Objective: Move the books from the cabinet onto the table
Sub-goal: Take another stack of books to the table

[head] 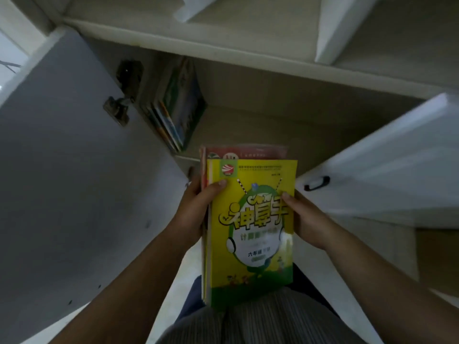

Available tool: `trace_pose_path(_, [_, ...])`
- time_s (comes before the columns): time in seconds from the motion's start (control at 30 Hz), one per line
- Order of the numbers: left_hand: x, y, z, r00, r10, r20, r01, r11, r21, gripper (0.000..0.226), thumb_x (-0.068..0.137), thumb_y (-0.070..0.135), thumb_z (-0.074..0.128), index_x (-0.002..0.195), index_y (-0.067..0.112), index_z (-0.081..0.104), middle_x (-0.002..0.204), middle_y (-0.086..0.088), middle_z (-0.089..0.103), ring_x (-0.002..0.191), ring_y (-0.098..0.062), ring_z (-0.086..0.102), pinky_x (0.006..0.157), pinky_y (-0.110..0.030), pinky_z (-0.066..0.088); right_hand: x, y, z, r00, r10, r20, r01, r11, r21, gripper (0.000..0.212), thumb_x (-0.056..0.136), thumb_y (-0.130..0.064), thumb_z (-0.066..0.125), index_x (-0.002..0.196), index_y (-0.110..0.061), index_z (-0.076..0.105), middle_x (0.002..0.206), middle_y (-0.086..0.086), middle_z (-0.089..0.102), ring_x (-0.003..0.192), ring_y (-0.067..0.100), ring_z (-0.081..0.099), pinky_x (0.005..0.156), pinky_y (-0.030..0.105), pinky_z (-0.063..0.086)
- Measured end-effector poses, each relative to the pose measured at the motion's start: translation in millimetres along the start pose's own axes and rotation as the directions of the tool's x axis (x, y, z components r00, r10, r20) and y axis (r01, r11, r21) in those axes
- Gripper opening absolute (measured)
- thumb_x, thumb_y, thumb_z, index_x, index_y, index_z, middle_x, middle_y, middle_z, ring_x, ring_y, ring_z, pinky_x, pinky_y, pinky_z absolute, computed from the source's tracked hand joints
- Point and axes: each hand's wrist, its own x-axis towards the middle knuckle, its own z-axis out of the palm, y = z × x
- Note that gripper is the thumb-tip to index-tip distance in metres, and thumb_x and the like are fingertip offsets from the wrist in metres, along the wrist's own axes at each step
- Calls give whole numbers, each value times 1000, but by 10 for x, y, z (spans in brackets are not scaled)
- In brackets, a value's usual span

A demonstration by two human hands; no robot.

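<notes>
Two cabinet doors stand swung open, the grey left door (64, 175) filling the left side of the view and the white right door (387, 160) reaching in from the right, a dark handle (317, 183) on its edge. Between them lies the cabinet (273, 100), its lower compartment dim, with pale shelves above. A metal hinge (116, 108) sits on the left door near the compartment's left wall. Against that wall, a row of books (173, 108) stands upright and leaning slightly, still inside the cabinet.

In front of the opening, a stack of books (250, 232) is held flat out of the cabinet, above the person's lap; the top one has a yellow and green cover, and a red cover shows beneath it at the far end. The left hand (196, 209) grips the stack's left edge, thumb lying on the top cover. The right hand (305, 219) grips the right edge, thumb likewise on the cover. Striped clothing (260, 319) shows below the stack.
</notes>
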Motion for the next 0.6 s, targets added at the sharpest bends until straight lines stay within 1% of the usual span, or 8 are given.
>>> trace_pose_path(0.07, [-82,-46,63,998,-53,34,52,999,15,55,72,31,65,125,18,57,114,-11,70,99,-30,69,83,-45,57,-170,142,-38,1000,-8,25,7,998,62,89,56,-57,80,132,-22,50,127,5,64,115,25,62,91,41,53])
trace_pose_path(0.17, [-150,-95,195,988,-113,105,105,991,78,49,78,32,68,124,18,58,115,-13,70,103,-33,68,88,-49,54,-415,285,-139,997,-33,-71,39,995,87,98,50,-63,80,132,-18,51,128,8,63,119,29,58,103,49,44])
trace_pose_path(0.2, [-162,-99,243,984,-128,122,117,989,93,50,77,33,66,124,18,58,115,-13,69,103,-34,67,88,-50,54,-482,322,-178,995,-38,-95,49,993,112,95,54,-62,79,132,-16,51,128,10,63,121,32,56,105,52,40])
trace_pose_path(0.27, [-164,-113,356,978,-156,142,137,981,136,54,76,34,68,126,17,57,115,-14,69,104,-35,67,89,-51,53,-650,397,-260,990,-41,-138,66,981,183,78,68,-53,71,132,-14,51,127,14,63,120,36,56,104,54,41])
trace_pose_path(0.37, [-189,-153,594,965,-207,161,171,962,213,56,71,36,69,122,16,60,110,-13,72,99,-34,69,86,-49,55,-958,486,-376,984,-33,-175,76,967,242,61,76,-41,57,130,-14,52,121,14,66,110,33,64,91,47,53])
trace_pose_path(0.47, [-239,-240,873,936,-278,217,213,936,280,38,77,35,63,112,18,64,100,-10,75,90,-30,72,77,-42,59,-1293,597,-489,973,-50,-226,112,957,267,54,75,-38,59,124,-15,56,109,11,72,97,28,70,73,39,59])
trace_pose_path(0.53, [-295,-348,1084,918,-302,256,206,917,343,43,77,35,63,116,16,63,103,-12,74,92,-31,71,77,-42,59,-1565,720,-566,966,-71,-250,146,944,297,47,77,-33,61,120,-16,57,102,9,75,92,27,72,68,36,59])
trace_pose_path(0.6, [-393,-504,1313,903,-322,283,190,892,410,46,80,34,64,122,15,60,107,-13,73,95,-32,70,76,-42,59,-1879,909,-642,953,-89,-290,187,925,330,46,79,-30,65,122,-16,55,105,11,74,94,29,71,69,38,60])
